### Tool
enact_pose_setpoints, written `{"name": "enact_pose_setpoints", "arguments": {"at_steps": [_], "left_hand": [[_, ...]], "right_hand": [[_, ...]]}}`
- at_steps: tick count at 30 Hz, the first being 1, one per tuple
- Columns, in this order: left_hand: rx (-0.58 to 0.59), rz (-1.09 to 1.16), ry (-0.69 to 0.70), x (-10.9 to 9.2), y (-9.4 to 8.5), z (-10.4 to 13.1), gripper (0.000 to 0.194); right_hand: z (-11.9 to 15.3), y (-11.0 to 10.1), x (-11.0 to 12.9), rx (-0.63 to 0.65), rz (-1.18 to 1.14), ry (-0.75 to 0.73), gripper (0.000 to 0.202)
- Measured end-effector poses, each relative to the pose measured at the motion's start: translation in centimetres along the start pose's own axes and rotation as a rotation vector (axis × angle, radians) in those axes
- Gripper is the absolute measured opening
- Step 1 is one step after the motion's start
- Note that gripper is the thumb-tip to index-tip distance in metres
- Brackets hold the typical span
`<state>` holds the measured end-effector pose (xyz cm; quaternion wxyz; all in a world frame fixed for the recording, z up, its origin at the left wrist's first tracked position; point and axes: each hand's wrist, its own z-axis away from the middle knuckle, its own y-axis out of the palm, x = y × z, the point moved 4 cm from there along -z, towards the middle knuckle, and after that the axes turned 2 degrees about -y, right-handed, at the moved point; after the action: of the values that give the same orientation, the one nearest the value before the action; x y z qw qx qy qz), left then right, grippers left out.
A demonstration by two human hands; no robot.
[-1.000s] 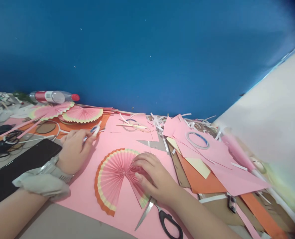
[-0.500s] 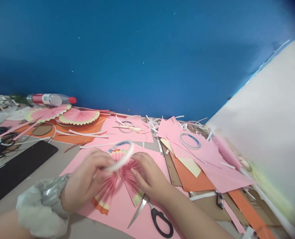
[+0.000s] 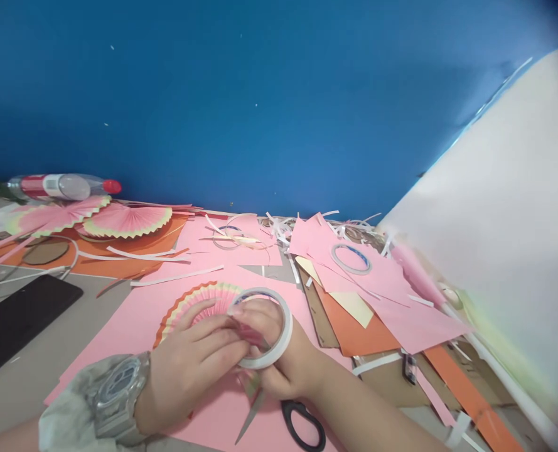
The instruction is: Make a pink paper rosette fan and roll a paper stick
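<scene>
My left hand (image 3: 198, 361), a watch at its wrist, is closed with its fingertips at the lower left rim of a white roll of tape (image 3: 285, 333). Behind the roll, my right hand (image 3: 297, 351) shows partly through the ring, fingers curled over the folds of a pleated paper fan (image 3: 189, 301). The fan is pink with cream and orange edges, largely covered by both hands. It lies on a large pink sheet (image 3: 118, 333). Below my right hand rest black-handled scissors (image 3: 302, 427), blades partly hidden.
A second tape roll (image 3: 351, 258) lies on pink sheets to the right, above cardboard (image 3: 386, 389) and orange paper (image 3: 363, 336). Pink fans (image 3: 128, 216) and a plastic bottle (image 3: 66, 187) stand along the blue wall. A black phone-like slab (image 3: 29, 320) is at left.
The tape roll has moved right and down, now in front of my right hand. My left hand has shifted right, and the two hands have come together over the fan. The view has turned slightly right.
</scene>
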<state>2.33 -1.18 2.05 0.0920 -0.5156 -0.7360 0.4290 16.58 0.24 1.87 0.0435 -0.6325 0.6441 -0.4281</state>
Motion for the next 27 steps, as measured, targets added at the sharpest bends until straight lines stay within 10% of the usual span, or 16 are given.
{"name": "enact_pose_setpoints", "arguments": {"at_steps": [12,15,19,27], "left_hand": [[0.059,-0.2,0.042,0.7,-2.0,-2.0,0.027],[0.134,-0.328,-0.068,3.6,-4.4,-3.1,0.019],[0.615,-0.492,-0.458,10.4,-5.9,-2.3,0.017],[0.673,-0.525,-0.454,12.5,-5.4,-1.1,0.029]], "right_hand": [[1.0,-1.0,-0.6,-0.255,0.039,0.24,0.025],[1.3,-1.2,-1.6,-0.354,0.02,0.372,0.018],[1.3,-1.2,-2.2,-0.373,0.013,0.436,0.013],[0.9,-0.9,-1.5,-0.275,0.061,0.351,0.017]]}}
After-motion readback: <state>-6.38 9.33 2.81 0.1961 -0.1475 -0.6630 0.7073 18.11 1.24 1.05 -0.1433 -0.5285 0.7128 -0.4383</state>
